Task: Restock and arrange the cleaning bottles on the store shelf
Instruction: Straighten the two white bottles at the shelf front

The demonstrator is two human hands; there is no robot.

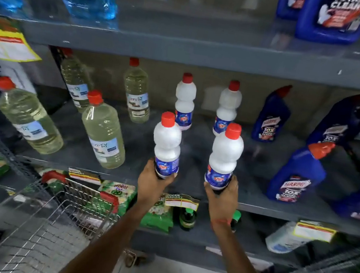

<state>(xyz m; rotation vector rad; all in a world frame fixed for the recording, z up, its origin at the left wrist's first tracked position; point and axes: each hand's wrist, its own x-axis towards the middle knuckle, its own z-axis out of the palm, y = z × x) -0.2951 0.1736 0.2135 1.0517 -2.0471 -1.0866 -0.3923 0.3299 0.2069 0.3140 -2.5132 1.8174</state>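
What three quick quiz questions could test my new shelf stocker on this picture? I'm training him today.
1. True or false: each hand holds a white bottle by its base.
2. How many white bottles already stand at the back of the middle shelf?
3. Which lies right of the white bottles? A) clear bottles B) blue bottles C) green packets

Key:
1. True: left hand grips the left white bottle; right hand grips the right white bottle.
2. Two.
3. B, blue bottles; clear bottles stand left.
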